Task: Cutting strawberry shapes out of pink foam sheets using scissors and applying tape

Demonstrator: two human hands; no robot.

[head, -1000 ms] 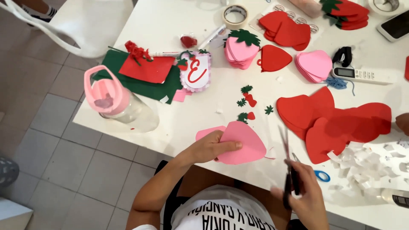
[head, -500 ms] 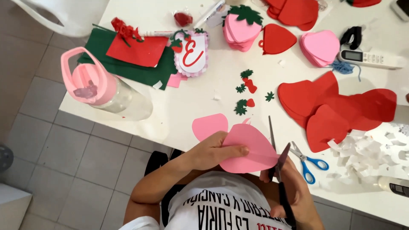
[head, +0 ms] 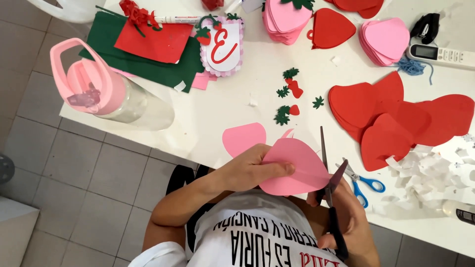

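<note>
My left hand [head: 250, 170] pinches a pink foam strawberry shape [head: 297, 165] just over the near edge of the white table [head: 222, 113]. In my right hand [head: 346, 217] I grip dark-handled scissors [head: 330, 183]; their blades are spread apart at the right edge of the pink shape. A second pink cut-out [head: 242, 137] lies flat on the table just behind my left hand.
Red foam strawberry shapes [head: 396, 118] are piled to the right, with white paper scraps [head: 430, 173] and blue-handled scissors [head: 363, 183] beside them. A clear bottle with a pink lid [head: 104, 91] lies at the left. Green and red sheets [head: 143, 49], pink stacks [head: 386, 42] and a remote [head: 440, 54] lie farther back.
My hands and the pink shape have come closer to my body at the table's edge. The scissors now sit open at the shape's right edge.
</note>
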